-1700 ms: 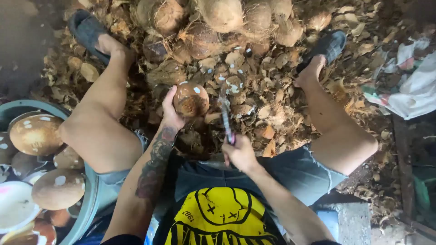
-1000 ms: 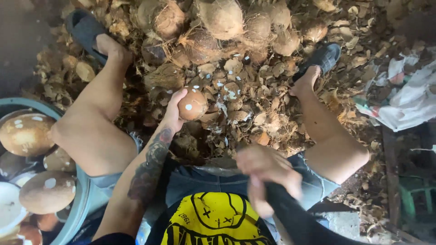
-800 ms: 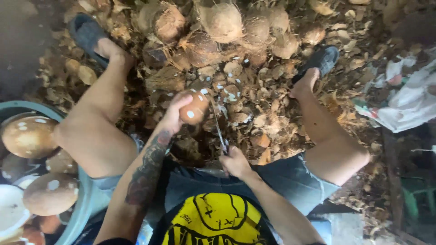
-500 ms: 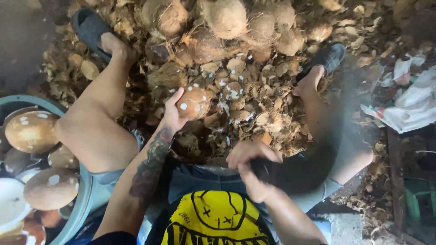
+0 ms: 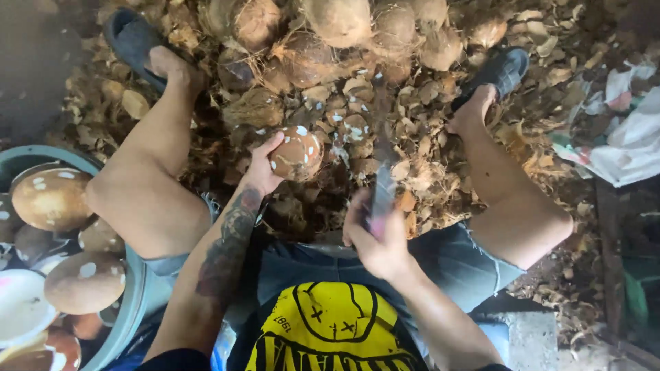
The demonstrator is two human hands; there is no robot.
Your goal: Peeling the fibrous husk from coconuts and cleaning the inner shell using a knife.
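Observation:
My left hand [image 5: 261, 168] grips a partly peeled coconut [image 5: 297, 152], brown with white patches, held out between my knees. My right hand [image 5: 377, 233] is closed on the handle of a knife [image 5: 381, 180], whose blurred blade points away from me, a little right of the coconut and apart from it. Both hands hover over a heap of husk and shell scraps [image 5: 385, 144].
Unpeeled husked coconuts [image 5: 337, 20] pile up at the top. A grey-blue tub [image 5: 134, 295] at lower left holds several peeled coconuts [image 5: 51, 198]. My feet in dark sandals [image 5: 134, 41] rest on the scraps. White cloth or bags [image 5: 629, 141] lie at right.
My right hand has swung the knife up and down in repeated chops at the coconut; now the blade is raised again. The left hand has kept turning the coconut, staying roughly in place.

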